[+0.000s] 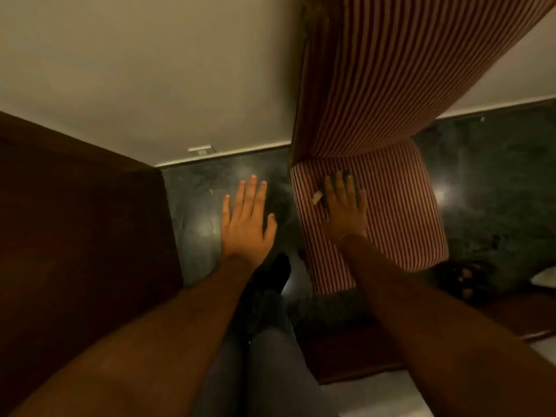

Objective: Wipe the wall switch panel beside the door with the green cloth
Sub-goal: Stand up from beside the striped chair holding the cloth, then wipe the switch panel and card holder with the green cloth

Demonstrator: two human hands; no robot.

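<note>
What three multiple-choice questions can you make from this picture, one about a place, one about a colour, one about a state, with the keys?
1. Where does the right hand rest?
A. on the striped chair seat
B. on the wooden door
C. on a wall switch

2. Which colours are the stripes of the chair fabric?
A. blue and yellow
B. red and white
C. black and green

3. How is the left hand held?
A. closed in a fist
B. gripping a cloth
C. open, fingers stretched, holding nothing

Key: 1 A, the palm lies flat on the seat cushion, over a small dark thing that may be the cloth. 2 B, red and white lines run over the seat and backrest. 3 C, all the fingers are spread above the dark floor and nothing is in them.
</note>
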